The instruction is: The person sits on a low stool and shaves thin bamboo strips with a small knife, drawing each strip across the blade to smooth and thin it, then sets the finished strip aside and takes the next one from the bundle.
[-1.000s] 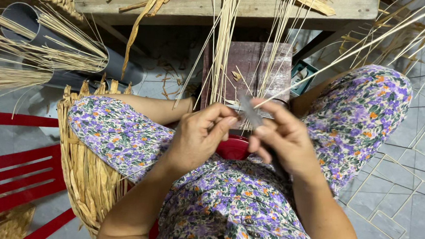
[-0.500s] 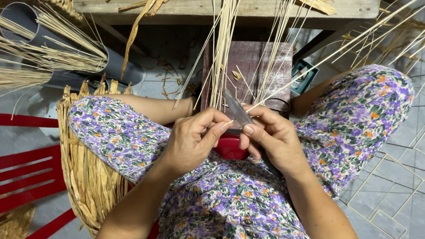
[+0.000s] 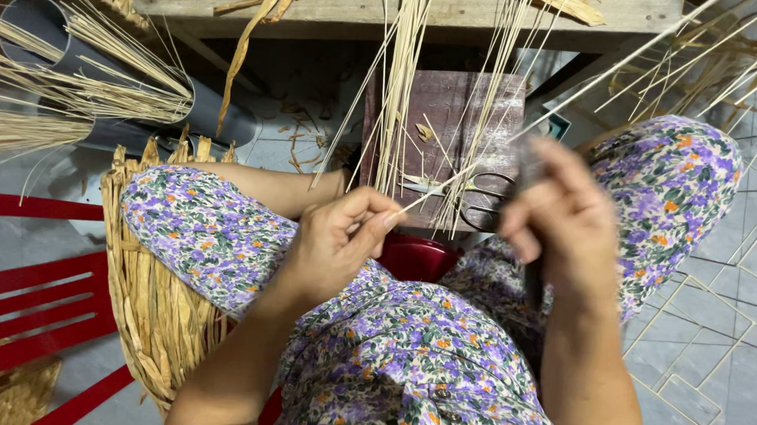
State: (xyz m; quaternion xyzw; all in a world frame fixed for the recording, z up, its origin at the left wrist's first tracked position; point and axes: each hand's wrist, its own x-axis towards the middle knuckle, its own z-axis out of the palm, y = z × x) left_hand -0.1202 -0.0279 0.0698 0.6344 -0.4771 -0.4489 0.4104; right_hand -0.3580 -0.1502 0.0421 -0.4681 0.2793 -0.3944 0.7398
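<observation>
My left hand (image 3: pixel 342 241) pinches the near end of a long thin pale reed strip (image 3: pixel 579 89) that runs up and to the right. My right hand (image 3: pixel 562 224) is blurred with motion and grips a dark knife (image 3: pixel 534 174) held off to the right of the strip's near end. Both hands hover over my lap in a purple floral garment (image 3: pixel 404 363). Several upright reed strips (image 3: pixel 404 74) stand just beyond my hands, in front of a dark wooden block (image 3: pixel 455 112). A pair of scissors (image 3: pixel 484 197) lies on the block.
A woven straw basket (image 3: pixel 150 303) leans by my left leg. Red plastic furniture (image 3: pixel 14 304) stands at left, with a grey pipe (image 3: pixel 44 21) full of reeds behind it. A wooden bench (image 3: pixel 348 1) spans the top. More reeds lie over grey floor tiles (image 3: pixel 729 348) at right.
My hands were close together working the knife on the strip. My right hand has pulled away to the right with the knife, and my left hand keeps hold of the strip's end.
</observation>
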